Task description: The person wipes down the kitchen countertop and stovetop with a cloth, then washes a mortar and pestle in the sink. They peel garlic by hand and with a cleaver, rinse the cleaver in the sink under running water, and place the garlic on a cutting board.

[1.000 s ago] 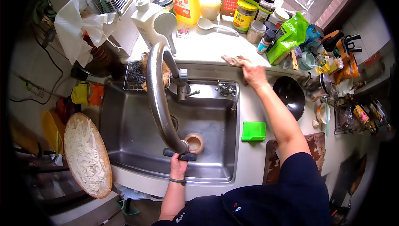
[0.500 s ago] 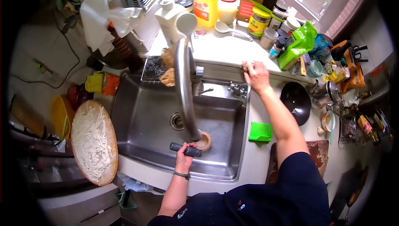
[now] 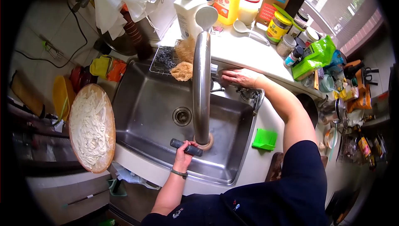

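Observation:
My left hand (image 3: 182,156) is closed around a dark grey cylinder (image 3: 193,150), held over the front of the steel sink (image 3: 143,120). Just beyond my fingers, under the spout, is a small round brown cup-like thing (image 3: 209,143); the faucet (image 3: 202,80) partly hides it, and I cannot tell whether my fingers grip it too. My right hand (image 3: 243,77) reaches across the sink's back ledge, fingers stretched toward the faucet base and its small lever (image 3: 217,88). Whether the fingertips touch the faucet is unclear.
A round tray (image 3: 111,143) of pale strips stands left of the sink. Scrubbers (image 3: 182,71) sit in a wire rack behind it. A green holder (image 3: 264,139) lies on the right counter. Bottles, jars and a white spoon (image 3: 249,32) line the back ledge.
My right hand has moved left along the back ledge, from the sink's right corner to near the faucet base. My left hand stays under the spout with the dark grey cylinder. The view has shifted.

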`<action>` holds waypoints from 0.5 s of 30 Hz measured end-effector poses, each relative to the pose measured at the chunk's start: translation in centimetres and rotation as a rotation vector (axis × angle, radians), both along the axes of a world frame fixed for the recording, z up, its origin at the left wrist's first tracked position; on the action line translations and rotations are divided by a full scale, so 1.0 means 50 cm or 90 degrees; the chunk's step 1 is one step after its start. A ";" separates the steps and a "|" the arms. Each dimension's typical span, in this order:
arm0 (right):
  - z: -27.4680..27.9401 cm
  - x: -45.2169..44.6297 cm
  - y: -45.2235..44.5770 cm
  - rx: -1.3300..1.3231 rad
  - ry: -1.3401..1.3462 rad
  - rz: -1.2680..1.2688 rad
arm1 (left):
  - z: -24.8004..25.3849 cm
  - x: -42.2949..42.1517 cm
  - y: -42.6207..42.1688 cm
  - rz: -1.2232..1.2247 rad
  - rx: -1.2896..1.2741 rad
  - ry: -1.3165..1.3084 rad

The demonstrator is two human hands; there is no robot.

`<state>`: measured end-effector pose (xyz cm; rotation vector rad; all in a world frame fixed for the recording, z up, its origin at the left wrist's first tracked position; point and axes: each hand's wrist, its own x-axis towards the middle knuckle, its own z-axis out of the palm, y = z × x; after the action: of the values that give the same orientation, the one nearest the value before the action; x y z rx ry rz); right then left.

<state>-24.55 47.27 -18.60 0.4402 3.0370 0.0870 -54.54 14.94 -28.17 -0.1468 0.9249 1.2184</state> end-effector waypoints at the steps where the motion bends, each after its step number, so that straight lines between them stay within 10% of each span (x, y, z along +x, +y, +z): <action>1: -0.027 -0.008 0.020 0.028 0.055 0.073 | -0.009 0.003 0.000 0.009 -0.003 -0.001; 4: -0.022 -0.078 0.050 -0.202 0.075 0.099 | -0.066 -0.015 -0.016 -0.018 0.040 0.004; 9: -0.046 -0.129 0.072 0.099 0.004 0.198 | 0.027 0.016 0.018 0.045 0.012 -0.022; 12: -0.014 -0.087 0.048 -0.316 0.063 -0.038 | 0.014 0.012 0.014 0.045 -0.018 0.030; 15: -0.022 0.032 0.006 -0.299 0.173 -0.120 | 0.027 0.010 0.017 0.014 0.023 0.041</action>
<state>-22.94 47.55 -19.72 0.7349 3.0967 -0.7341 -54.07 15.81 -26.81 -0.0901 0.9593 1.2654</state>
